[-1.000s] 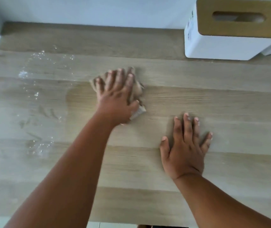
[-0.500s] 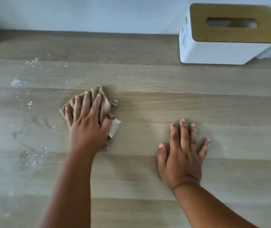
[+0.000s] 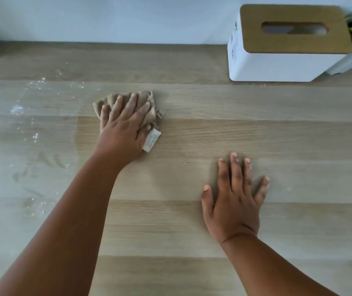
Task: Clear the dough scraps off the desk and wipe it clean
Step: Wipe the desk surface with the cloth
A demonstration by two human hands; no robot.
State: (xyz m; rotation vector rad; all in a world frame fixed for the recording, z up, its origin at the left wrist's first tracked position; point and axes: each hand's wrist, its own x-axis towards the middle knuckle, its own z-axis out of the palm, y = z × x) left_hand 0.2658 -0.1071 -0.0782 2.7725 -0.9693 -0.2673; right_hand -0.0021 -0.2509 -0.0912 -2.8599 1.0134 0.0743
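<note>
Two hands lie on the surface (image 3: 256, 133): your left hand (image 3: 123, 129) presses the cloth (image 3: 147, 98) with straight fingers, right hand (image 3: 234, 201) flat, empty. The flour residue (image 3: 27, 116) lies leftward, nearest your left.

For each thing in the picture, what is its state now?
left hand: fingers straight, pressing the cloth
cloth: crumpled, flat on the desk
right hand: flat on the desk, holds nothing
desk: white residue remains at the left
tissue box: upright, slot shows no tissue
</note>
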